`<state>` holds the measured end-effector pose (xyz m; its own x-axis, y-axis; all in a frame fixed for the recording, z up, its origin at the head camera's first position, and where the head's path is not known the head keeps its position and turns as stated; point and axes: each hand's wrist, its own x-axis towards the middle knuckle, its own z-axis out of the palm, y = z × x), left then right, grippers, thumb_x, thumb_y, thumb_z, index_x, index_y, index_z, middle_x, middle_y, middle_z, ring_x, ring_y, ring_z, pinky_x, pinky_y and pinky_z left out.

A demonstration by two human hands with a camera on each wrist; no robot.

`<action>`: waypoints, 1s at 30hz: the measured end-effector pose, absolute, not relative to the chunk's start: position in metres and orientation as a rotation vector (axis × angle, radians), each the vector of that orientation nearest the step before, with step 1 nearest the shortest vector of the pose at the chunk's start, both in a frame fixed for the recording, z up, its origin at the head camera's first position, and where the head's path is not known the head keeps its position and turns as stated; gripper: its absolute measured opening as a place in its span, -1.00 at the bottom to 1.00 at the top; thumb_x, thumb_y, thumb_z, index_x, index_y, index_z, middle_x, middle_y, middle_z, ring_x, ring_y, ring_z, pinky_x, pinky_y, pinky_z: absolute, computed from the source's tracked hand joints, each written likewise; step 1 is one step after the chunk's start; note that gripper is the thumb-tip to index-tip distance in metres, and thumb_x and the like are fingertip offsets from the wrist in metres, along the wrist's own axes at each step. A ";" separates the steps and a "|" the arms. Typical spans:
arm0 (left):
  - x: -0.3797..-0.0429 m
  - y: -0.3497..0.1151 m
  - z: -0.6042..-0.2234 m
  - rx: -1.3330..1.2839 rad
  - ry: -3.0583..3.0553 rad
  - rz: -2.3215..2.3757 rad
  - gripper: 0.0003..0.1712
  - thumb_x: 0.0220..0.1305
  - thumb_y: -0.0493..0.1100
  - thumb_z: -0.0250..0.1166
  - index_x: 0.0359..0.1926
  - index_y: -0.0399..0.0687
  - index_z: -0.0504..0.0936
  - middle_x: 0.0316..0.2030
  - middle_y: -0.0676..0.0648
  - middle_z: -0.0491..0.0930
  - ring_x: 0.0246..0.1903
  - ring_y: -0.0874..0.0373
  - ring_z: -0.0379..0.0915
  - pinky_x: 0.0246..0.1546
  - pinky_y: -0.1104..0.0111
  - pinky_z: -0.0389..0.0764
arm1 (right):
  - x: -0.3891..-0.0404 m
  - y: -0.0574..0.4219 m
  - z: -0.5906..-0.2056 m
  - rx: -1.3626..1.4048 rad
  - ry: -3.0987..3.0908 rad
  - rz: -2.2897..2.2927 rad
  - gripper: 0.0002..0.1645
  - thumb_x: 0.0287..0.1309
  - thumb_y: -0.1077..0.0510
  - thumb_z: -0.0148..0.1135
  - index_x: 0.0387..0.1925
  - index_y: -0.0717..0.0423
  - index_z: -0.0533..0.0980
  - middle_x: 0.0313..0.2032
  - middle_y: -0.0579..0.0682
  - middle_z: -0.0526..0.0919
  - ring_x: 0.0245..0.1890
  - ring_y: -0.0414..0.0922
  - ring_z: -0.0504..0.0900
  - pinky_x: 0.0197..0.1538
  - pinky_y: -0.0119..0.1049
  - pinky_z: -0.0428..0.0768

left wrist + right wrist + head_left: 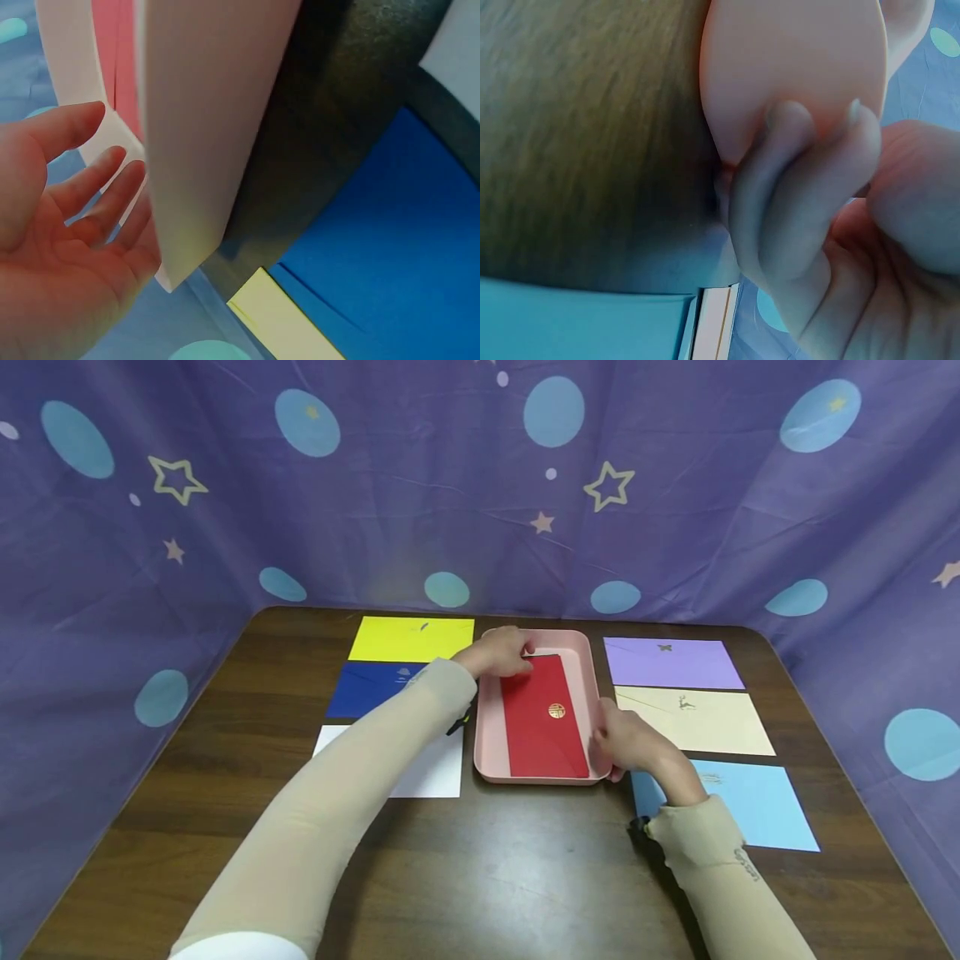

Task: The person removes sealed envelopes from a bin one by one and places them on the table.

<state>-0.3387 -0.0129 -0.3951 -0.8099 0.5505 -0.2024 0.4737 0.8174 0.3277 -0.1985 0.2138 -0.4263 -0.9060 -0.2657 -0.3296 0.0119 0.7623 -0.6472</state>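
Observation:
A pink tray lies in the middle of the brown table with a red envelope bearing a gold seal inside it. My left hand is at the tray's far left corner, its fingertips on the top edge of the red envelope. In the left wrist view the left hand shows an open palm with relaxed fingers against the tray's wall. My right hand grips the tray's near right rim. In the right wrist view its fingers curl under the tray.
Left of the tray lie a yellow envelope, a dark blue envelope and a white envelope. To its right are a purple envelope, a cream envelope and a light blue envelope. Purple cloth walls three sides.

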 end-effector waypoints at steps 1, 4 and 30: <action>-0.339 -0.013 -0.397 0.783 2.725 0.360 -0.56 0.46 -0.07 0.34 0.26 -0.15 0.64 0.01 -0.14 0.65 0.02 0.01 0.52 0.19 0.14 0.54 | -0.198 0.214 -0.426 -0.189 2.552 -0.943 -0.51 0.54 0.26 0.08 0.32 0.38 0.17 -0.23 0.25 0.60 -0.63 -0.05 0.71 -0.49 -0.21 0.73; -0.340 -0.011 -0.401 0.777 2.755 0.290 -0.58 0.46 -0.04 0.34 0.22 -0.12 0.68 -0.04 -0.10 0.69 -0.03 0.04 0.55 0.20 0.14 0.52 | -0.198 0.214 -0.426 -0.186 2.550 -0.947 -0.50 0.53 0.26 0.09 0.32 0.38 0.17 -0.22 0.25 0.60 -0.63 -0.05 0.71 -0.49 -0.21 0.73; -0.337 -0.011 -0.407 0.726 2.782 0.314 -0.80 0.50 -0.08 0.24 -0.30 -0.02 0.62 -0.44 0.02 0.51 -0.30 0.12 0.45 -0.11 0.28 0.40 | -0.197 0.215 -0.428 -0.209 2.555 -0.965 -0.50 0.55 0.25 0.06 0.33 0.39 0.16 -0.20 0.26 0.61 -0.63 -0.06 0.70 -0.48 -0.20 0.73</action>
<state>-0.3375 -0.0110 -0.4067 -0.8449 0.5025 -0.1836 0.4489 0.8526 0.2675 -0.1975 0.2151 -0.4282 -0.9088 -0.2750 -0.3136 0.0011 0.7503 -0.6611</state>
